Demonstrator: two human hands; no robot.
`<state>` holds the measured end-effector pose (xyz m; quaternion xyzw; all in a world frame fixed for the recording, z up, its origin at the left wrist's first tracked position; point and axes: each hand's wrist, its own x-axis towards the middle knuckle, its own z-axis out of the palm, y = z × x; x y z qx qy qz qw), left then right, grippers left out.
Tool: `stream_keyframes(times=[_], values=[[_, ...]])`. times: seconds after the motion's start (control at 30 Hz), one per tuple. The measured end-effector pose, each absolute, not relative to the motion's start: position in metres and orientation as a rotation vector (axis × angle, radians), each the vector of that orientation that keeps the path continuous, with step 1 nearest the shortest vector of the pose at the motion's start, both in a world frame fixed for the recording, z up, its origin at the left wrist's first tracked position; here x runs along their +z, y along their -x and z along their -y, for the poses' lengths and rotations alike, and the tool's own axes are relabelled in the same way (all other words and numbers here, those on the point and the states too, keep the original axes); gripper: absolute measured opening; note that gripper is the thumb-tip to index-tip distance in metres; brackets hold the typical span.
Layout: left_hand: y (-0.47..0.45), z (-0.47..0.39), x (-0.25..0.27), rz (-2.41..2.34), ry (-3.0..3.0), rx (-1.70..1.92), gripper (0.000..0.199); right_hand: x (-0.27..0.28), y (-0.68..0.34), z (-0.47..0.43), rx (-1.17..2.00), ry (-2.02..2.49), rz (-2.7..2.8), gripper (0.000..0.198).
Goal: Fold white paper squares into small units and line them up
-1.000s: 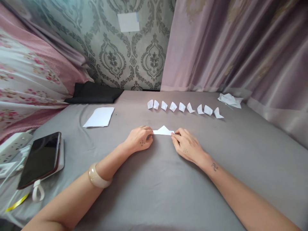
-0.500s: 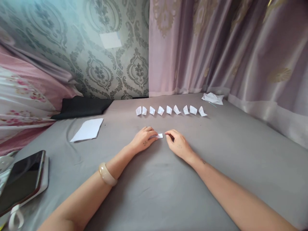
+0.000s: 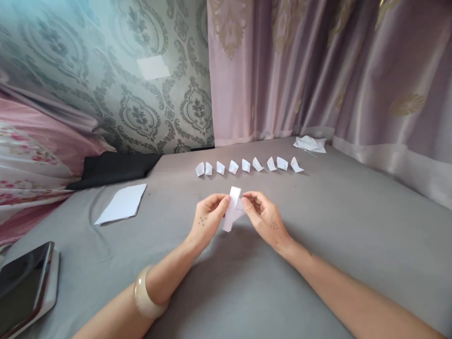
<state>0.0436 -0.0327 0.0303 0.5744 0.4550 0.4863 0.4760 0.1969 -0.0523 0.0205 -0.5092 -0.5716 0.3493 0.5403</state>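
A small folded piece of white paper (image 3: 232, 209) is held up between my two hands, above the grey sheet (image 3: 212, 292). My left hand (image 3: 208, 214) pinches its left edge between thumb and fingers. On the other side, my right hand (image 3: 264, 217) has thumb and fingers closed on a flap at the paper's right. Beyond my hands stands a row of several small folded white paper pieces (image 3: 233, 167).
White paper sheets (image 3: 122, 205) lie at the left. A black cloth (image 3: 116, 168) is behind them, a dark-screened device (image 3: 24, 282) at the near left. Crumpled white paper (image 3: 310, 144) lies at the back right, by the curtain (image 3: 275, 70).
The folded paper has been lifted from the sheet and partly unfolded. My right hand, apart from it before, now grips its right flap. The camera view has shifted slightly.
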Motion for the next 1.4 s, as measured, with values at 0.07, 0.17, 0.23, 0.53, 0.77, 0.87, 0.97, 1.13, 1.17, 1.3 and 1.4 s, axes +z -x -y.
stream_keyframes(times=[0.07,0.17,0.23,0.53,0.77,0.87,0.97,1.13,1.17,1.3,1.4], values=[[-0.049,0.041,0.028,-1.049,-1.226,1.185,0.028,0.021,-0.192,0.057,0.832,1.207,1.343,0.030],[-0.052,0.043,0.021,-1.018,-1.103,1.191,0.026,0.018,-0.188,0.060,0.796,1.231,1.344,0.026],[-0.051,0.041,0.017,-1.007,-1.078,1.211,0.023,0.016,-0.189,0.060,0.777,1.245,1.373,0.024],[-0.049,0.038,0.021,-0.921,-0.987,1.194,0.024,0.014,-0.194,0.063,0.280,1.300,1.683,0.016],[-0.052,0.040,0.021,-0.803,-0.937,1.216,0.022,0.013,-0.192,0.066,-0.089,1.300,1.882,0.035],[-0.052,0.041,0.020,-0.788,-0.954,1.211,0.022,0.010,-0.192,0.065,-0.153,1.313,1.903,0.038],[-0.052,0.041,0.021,-0.803,-0.956,1.214,0.022,0.009,-0.191,0.064,-0.188,1.300,1.918,0.038],[-0.052,0.041,0.025,-0.829,-0.951,1.200,0.024,0.011,-0.189,0.065,-0.219,1.289,1.924,0.036],[-0.052,0.041,0.025,-0.830,-0.953,1.195,0.025,0.011,-0.189,0.066,-0.220,1.288,1.924,0.036],[-0.051,0.039,0.025,-0.825,-0.970,1.175,0.029,0.010,-0.189,0.065,-0.219,1.286,1.925,0.037],[-0.051,0.039,0.025,-0.823,-0.968,1.173,0.029,0.011,-0.188,0.065,-0.198,1.275,1.914,0.037]])
